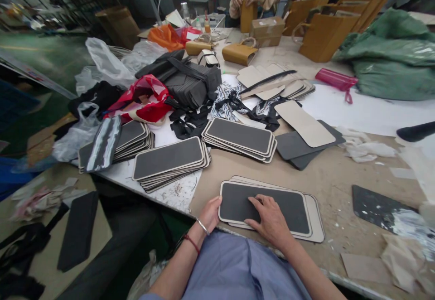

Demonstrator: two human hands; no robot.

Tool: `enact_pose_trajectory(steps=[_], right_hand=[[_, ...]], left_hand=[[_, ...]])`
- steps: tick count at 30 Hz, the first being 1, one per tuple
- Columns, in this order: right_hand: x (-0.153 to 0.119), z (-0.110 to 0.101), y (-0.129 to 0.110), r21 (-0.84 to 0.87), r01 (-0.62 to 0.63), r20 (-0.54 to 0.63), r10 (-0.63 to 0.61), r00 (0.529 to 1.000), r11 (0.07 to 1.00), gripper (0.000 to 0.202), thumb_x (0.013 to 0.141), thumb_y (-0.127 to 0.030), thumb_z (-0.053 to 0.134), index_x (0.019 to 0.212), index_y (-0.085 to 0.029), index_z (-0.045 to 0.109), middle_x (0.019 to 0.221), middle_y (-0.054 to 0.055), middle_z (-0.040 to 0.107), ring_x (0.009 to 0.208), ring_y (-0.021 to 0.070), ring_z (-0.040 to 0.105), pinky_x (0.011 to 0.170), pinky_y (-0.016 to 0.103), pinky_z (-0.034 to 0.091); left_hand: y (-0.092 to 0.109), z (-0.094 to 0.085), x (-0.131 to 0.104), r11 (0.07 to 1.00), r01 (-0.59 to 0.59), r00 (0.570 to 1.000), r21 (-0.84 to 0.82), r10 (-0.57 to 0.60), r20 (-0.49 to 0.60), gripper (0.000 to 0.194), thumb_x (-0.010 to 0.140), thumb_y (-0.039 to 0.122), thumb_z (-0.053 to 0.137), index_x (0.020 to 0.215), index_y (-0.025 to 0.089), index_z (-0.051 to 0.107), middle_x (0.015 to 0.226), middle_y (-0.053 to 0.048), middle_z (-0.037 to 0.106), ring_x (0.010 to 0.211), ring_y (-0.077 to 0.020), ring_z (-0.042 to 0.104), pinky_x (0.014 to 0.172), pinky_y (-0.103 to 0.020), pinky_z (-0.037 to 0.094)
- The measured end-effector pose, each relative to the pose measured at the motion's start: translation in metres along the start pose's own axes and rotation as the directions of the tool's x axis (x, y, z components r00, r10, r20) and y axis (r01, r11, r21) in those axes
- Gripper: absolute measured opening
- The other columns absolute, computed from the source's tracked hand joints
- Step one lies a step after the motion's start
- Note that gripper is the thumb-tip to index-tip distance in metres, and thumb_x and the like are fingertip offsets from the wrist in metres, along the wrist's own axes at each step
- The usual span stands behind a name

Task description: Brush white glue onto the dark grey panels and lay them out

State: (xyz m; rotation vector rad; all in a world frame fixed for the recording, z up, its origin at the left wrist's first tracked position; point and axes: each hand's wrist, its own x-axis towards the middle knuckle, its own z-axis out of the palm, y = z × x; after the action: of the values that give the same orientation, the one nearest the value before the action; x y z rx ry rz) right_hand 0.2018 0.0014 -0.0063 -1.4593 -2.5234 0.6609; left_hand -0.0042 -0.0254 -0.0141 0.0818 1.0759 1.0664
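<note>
Under right hand (271,219), panel (237,201) lengthwise left-to-right.

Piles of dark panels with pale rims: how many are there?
4: the far-left pile, partly covered by a striped piece; the middle-left pile, right of it; the centre pile; the nearest pile, touched by the left hand and right hand. Others may be hidden.

Green sack (390,60), dark object (416,132): right ends cut off.

Worktbl (180,192) w/ panel stacks (239,136), tan bags (324,35) & grn sack (396,60).
</note>
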Motion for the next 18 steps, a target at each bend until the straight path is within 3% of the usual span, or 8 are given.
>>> enact_pose_trajectory(steps=[14, 18], right_hand=[[0.002, -0.004, -0.010, 0.025, -0.072, -0.014, 0.072, 0.997, 0.997, 0.056, 0.063, -0.038, 0.070, 0.114, -0.023, 0.052, 0.108, 0.008, 0.051, 0.098, 0.0252, 0.046, 0.082, 0.037, 0.039], [-0.014, -0.002, 0.008, 0.054, -0.098, -0.159, 0.105, 0.982, 0.994, 0.041, 0.076, -0.032, 0.059, 0.114, -0.021, 0.050, 0.108, 0.010, 0.053, 0.100, 0.0241, 0.047, 0.083, 0.037, 0.041]], left_hand=[[0.004, 0.009, -0.008, 0.998, 0.005, 1.000, 0.067, -0.006, 0.012, 0.029, 0.071, 0.030, 0.065, 0.092, 0.009, 0.064, 0.089, -0.012, 0.070, 0.092, -0.0238, 0.063, 0.085, -0.034, 0.049], [0.002, 0.009, -0.004, 0.988, 0.014, 1.000, 0.155, -0.014, 0.001, 0.030, 0.066, 0.026, 0.070, 0.090, 0.009, 0.064, 0.089, -0.011, 0.070, 0.093, -0.0243, 0.063, 0.085, -0.035, 0.050]])
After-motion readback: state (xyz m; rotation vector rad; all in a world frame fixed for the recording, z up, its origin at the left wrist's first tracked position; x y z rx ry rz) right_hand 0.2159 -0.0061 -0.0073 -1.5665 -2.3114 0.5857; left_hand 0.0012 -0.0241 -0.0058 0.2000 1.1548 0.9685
